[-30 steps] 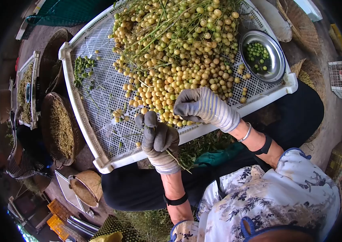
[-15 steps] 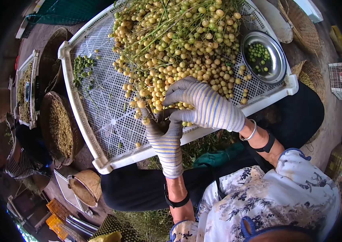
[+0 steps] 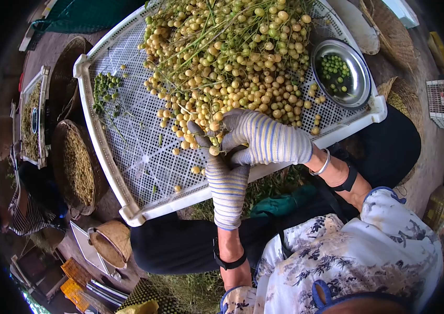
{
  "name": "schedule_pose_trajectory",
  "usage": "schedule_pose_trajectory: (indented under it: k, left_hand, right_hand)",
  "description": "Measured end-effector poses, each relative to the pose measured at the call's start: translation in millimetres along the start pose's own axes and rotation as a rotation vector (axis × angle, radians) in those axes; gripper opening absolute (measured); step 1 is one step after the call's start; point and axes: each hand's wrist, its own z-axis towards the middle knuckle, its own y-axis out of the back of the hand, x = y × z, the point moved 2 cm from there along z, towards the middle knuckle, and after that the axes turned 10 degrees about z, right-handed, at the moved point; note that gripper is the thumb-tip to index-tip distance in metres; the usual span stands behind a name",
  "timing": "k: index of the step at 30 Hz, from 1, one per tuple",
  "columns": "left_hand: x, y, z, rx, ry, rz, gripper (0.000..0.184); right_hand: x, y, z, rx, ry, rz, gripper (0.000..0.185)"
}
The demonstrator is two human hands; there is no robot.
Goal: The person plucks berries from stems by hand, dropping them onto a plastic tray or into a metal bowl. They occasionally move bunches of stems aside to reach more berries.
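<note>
A berry sprig [image 3: 214,150] stands at the near edge of the berry pile [image 3: 253,78], its long axis apparently near to far. The left hand [image 3: 226,180] pinches its near end; the right hand [image 3: 269,137] curls beside its right side, its pinch unclear. Beneath lies the tray [image 3: 138,152].

One camera, worn on the head, looks forward and steeply downward. The left hand [image 3: 226,180] and the right hand [image 3: 268,137] are near to it, at the frame's centre; the white tray [image 3: 132,162] spreads over the upper middle, and the wearer's shirt [image 3: 352,256] fills the lower right. The view is very wide, with dark corners.
</note>
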Motion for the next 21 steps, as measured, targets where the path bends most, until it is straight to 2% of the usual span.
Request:
schedule_pose_trajectory:
  k: [1, 4, 6, 7, 10, 11, 14, 16, 19, 21]
  left_hand:
    - [0, -3, -7, 0.006, -0.016, -0.02, 0.102]
    - [-13, -18, -9, -0.015, -0.111, 0.012, 0.09]
    - [-17, -20, -6, -0.075, -0.07, -0.165, 0.08]
    - [-1, -12, -3, -0.021, -0.101, -0.135, 0.067]
    - [-24, -25, -7, -0.105, -0.019, -0.28, 0.064]
    - [-12, -18, -3, -0.086, -0.06, -0.128, 0.064]
    - [7, -12, 2, -0.055, 0.091, -0.516, 0.068]
    - [15, -8, -2, -0.09, -0.082, -0.056, 0.069]
    - [15, -7, 1, -0.129, 0.095, -0.409, 0.068]
    - [-3, -16, -1, -0.18, 0.132, -0.435, 0.068]
  right_hand:
    - [4, 1, -3, 0.014, -0.04, -0.115, 0.029]
    - [2, -11, -10, -0.135, 0.079, -0.263, 0.03]
    - [2, -18, -9, -0.212, 0.156, -0.281, 0.025]
    - [0, -21, -10, -0.241, 0.19, -0.284, 0.024]
    - [3, -22, -11, -0.222, 0.195, -0.354, 0.02]
    - [3, -25, -13, -0.217, 0.162, -0.377, 0.02]
    - [4, -23, -14, -0.128, 0.095, -0.444, 0.024]
    - [8, -23, -13, -0.032, 0.006, -0.501, 0.026]
    - [11, -22, -15, -0.079, 0.054, -0.45, 0.025]
    - [15, -18, -16, -0.077, 0.051, -0.492, 0.022]
